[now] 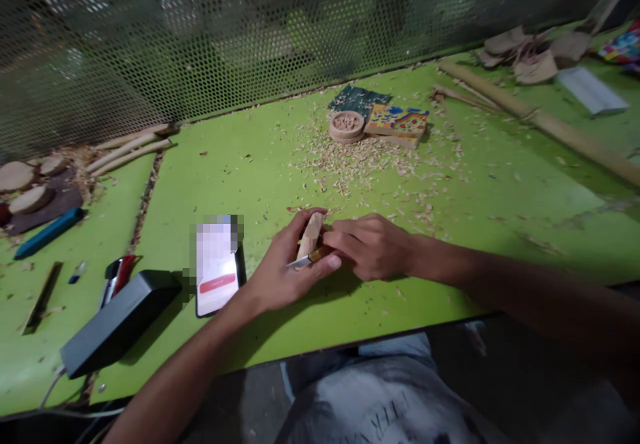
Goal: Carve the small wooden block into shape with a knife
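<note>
My left hand is wrapped around a small pale piece of wood, held upright over the green table. My right hand is closed on a small knife with a yellowish handle. Its blade lies against the lower part of the wood, under my left thumb. Both hands touch each other near the table's front edge. Wood shavings lie scattered behind them.
A phone with a lit screen lies left of my hands, beside a black box. A round wooden piece and a painted block sit at the back. Sticks, wood discs and a blue tool lie left; a long pole lies right.
</note>
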A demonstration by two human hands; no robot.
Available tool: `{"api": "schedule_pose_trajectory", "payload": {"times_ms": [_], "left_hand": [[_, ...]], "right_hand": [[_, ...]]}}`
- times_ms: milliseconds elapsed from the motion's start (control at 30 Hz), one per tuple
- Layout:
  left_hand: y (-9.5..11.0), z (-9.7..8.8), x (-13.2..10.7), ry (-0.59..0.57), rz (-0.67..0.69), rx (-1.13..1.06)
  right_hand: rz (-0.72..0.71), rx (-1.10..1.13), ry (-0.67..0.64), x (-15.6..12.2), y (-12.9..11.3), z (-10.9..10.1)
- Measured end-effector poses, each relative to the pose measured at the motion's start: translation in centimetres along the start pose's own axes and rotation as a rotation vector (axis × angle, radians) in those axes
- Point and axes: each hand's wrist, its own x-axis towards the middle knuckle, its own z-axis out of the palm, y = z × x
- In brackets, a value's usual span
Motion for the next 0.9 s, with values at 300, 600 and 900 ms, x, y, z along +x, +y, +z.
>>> {"api": "schedule_pose_trajectory", "payload": {"times_ms": [300,600,900], "left_hand": [[-0.4,0.1,-0.1,-0.008,0.049,-0.045],[-0.8,-0.1,0.2,0.049,0.076,0.125],[0.2,0.0,-0.4,-0.017,0.042,-0.034]], "right_hand": [[-0.058,-0.039,0.037,-0.1,0.4,0.1],[-0.081,-0.067,0.028,0.2,0.7,-0.4],[-0.062,-0.082,0.059,0.4,0.5,-0.8]]}}
